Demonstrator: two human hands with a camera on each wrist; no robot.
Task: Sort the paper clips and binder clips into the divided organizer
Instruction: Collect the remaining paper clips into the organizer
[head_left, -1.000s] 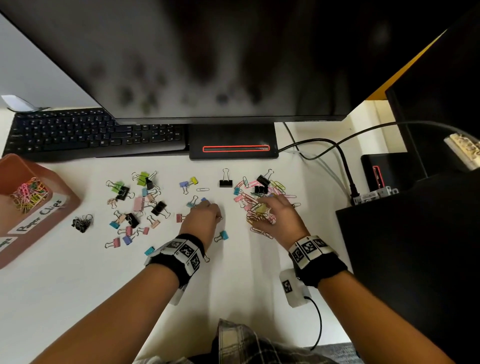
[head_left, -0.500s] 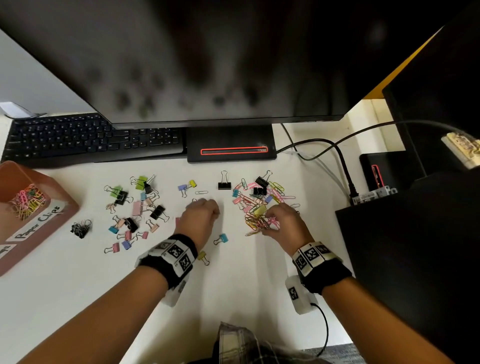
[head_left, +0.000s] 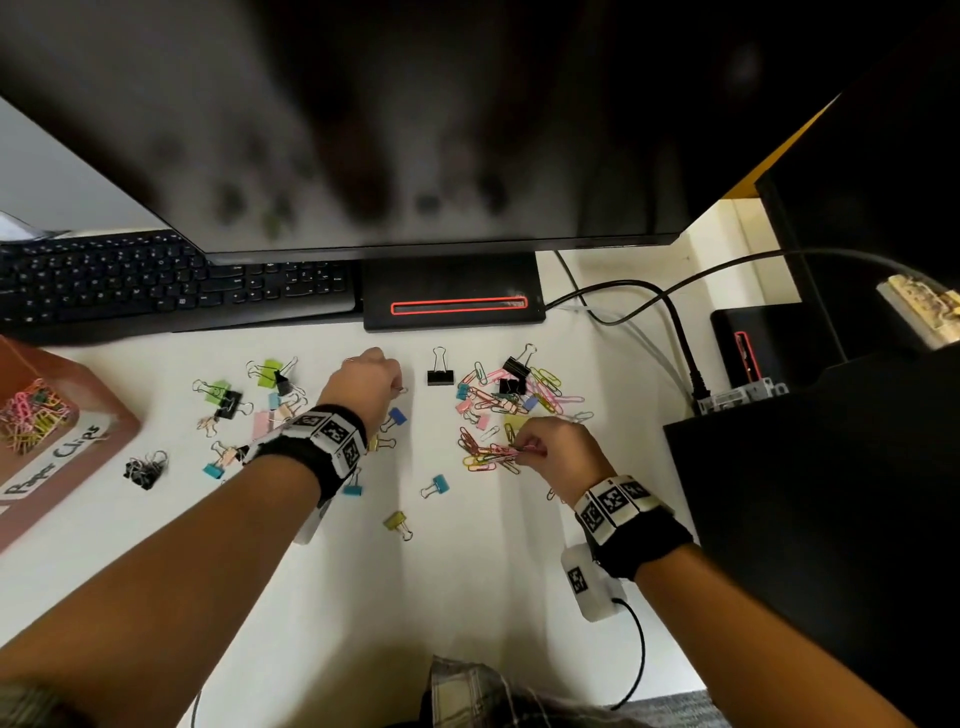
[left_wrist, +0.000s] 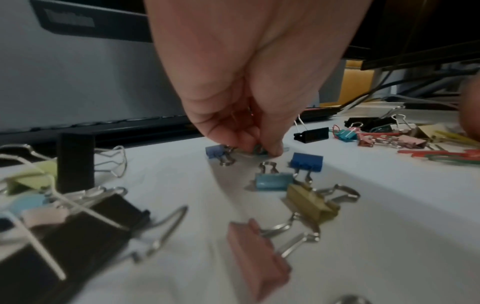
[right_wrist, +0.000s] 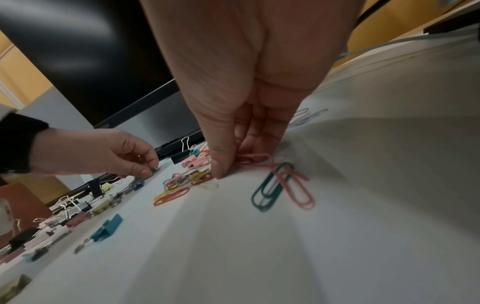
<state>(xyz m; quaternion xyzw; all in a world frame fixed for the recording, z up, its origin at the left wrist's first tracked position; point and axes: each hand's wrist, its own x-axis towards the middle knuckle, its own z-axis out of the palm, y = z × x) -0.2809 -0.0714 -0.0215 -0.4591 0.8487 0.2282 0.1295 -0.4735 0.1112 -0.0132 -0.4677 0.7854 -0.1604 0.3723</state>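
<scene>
Your left hand has reached toward the monitor base, pinching a paper clip; your right hand pinches pink paper clips, so both loads await the organizer.

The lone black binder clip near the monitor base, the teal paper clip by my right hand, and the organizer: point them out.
black binder clip (head_left: 440, 378): head view, its black body.
teal paper clip (right_wrist: 270, 189): right wrist view, its long loop.
organizer (head_left: 111, 415): head view, its front rim.

Lighting was dim and diffuse. Soft arm shadows fell on the white desk. Wide-angle distortion bent frame edges. Wrist views blurred foreground clips at lower left.
</scene>
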